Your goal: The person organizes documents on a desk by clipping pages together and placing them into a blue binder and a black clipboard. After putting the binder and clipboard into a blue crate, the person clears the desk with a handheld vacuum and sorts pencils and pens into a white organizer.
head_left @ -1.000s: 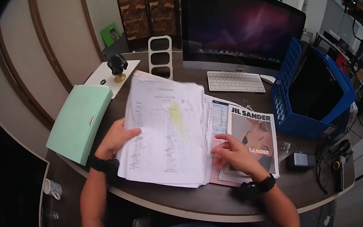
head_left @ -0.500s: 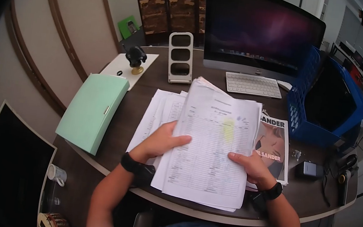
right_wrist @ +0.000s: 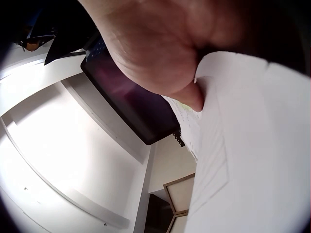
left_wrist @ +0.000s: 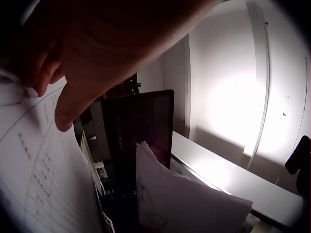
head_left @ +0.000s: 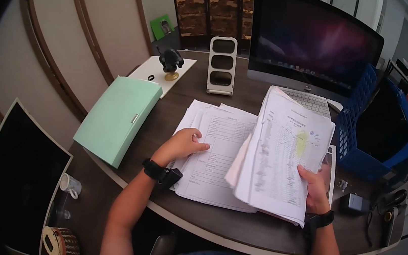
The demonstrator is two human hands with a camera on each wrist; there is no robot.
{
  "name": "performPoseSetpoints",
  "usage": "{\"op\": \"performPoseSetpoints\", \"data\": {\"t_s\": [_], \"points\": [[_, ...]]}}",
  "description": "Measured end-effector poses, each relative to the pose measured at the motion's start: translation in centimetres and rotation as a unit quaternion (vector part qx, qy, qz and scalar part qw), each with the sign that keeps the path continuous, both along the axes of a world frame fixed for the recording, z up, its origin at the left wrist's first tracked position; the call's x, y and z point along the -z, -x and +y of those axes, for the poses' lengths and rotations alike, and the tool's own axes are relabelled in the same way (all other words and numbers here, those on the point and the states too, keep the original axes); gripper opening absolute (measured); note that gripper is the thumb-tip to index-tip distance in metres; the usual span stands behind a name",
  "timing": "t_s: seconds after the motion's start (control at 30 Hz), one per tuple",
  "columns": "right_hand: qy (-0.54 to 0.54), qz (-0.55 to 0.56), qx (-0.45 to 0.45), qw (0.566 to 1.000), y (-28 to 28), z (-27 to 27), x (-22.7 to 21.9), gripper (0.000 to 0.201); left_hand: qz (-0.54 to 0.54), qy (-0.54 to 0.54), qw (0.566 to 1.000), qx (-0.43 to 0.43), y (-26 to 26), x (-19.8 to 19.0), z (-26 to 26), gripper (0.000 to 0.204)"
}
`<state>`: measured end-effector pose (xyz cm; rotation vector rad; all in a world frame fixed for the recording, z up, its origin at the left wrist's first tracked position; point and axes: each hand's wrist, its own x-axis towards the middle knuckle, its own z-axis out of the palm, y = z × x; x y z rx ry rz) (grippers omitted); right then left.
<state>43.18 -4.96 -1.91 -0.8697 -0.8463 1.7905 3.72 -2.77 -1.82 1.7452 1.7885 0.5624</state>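
While a dark wood-topped desk (head_left: pixel 196 83) bears the lot, a desktop computer monitor (head_left: pixel 316 39) stands at its back; mint-green box file (head_left: pixel 118 117), at left. Sheaf of printed papers (head_left: pixel 287 158): tilted, partly over the forms, yellow mark on top sheet. Printed forms (head_left: pixel 215 159): flat pile, desk centre. Right hand (head_left: pixel 314 192): clamped on the sheaf's right edge, thumb uppermost. Left hand (head_left: pixel 179 145): on the forms, fingers bent; whether it pinches a sheet, cannot tell.

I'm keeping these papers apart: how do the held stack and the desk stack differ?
The held stack is tilted in the right hand; the desk stack lies flat. The held stack shows a yellow patch; the desk stack shows none. Both are white and printed on top.
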Motion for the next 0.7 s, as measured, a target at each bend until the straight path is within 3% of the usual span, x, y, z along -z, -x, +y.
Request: {"op": "performPoseSetpoints", "data": {"t_s": [0.1, 0.13, 0.2, 0.33, 0.4, 0.43, 0.5, 0.57, 0.63, 0.7], "points": [[0.002, -0.016, 0.012, 1.000, -0.4, 0.5, 2.2, 0.043, 0.080, -0.133, 0.985, -0.079, -0.4, -0.4, -0.2, 0.054], [0.002, -0.015, 0.013, 1.000, -0.5, 0.6, 2.3, 0.043, 0.080, -0.133, 0.985, -0.078, -0.3, -0.4, -0.1, 0.054], [0.000, -0.002, 0.012, 1.000, -0.4, 0.5, 2.3, 0.043, 0.006, -0.026, 1.000, -0.004, -0.2, -0.1, 0.2, 0.050], [0.005, -0.029, 0.019, 0.999, -0.3, 0.3, 1.7, 0.043, -0.040, -0.009, 0.998, 0.048, 0.3, 0.5, 0.7, 0.041], [-0.003, -0.053, 0.021, 0.998, -0.2, 0.1, 1.7, 0.042, -0.194, -0.066, 0.979, 0.017, 0.3, 0.5, 0.4, 0.030], [-0.003, -0.053, 0.021, 0.998, -0.1, 0.1, 1.6, 0.042, -0.194, -0.065, 0.979, 0.017, 0.2, -0.5, 0.0, 0.030], [-0.016, -0.069, 0.028, 0.997, -0.1, -0.1, 1.6, 0.042, -0.020, -0.140, 0.990, -0.012, -0.2, -3.0, -1.0, 0.025], [-0.019, -0.077, 0.027, 0.996, -0.2, 0.0, 1.6, 0.042, 0.000, -0.149, 0.989, -0.007, -0.1, -3.4, -1.2, 0.025], [-0.023, -0.086, 0.027, 0.996, -0.2, 0.0, 1.6, 0.042, 0.106, -0.207, 0.972, -0.029, 0.3, -3.2, -1.3, 0.023], [-0.027, -0.082, 0.026, 0.996, -0.2, 0.0, 1.6, 0.043, 0.054, -0.231, 0.971, -0.036, 1.2, -2.9, -1.0, 0.022]]}}
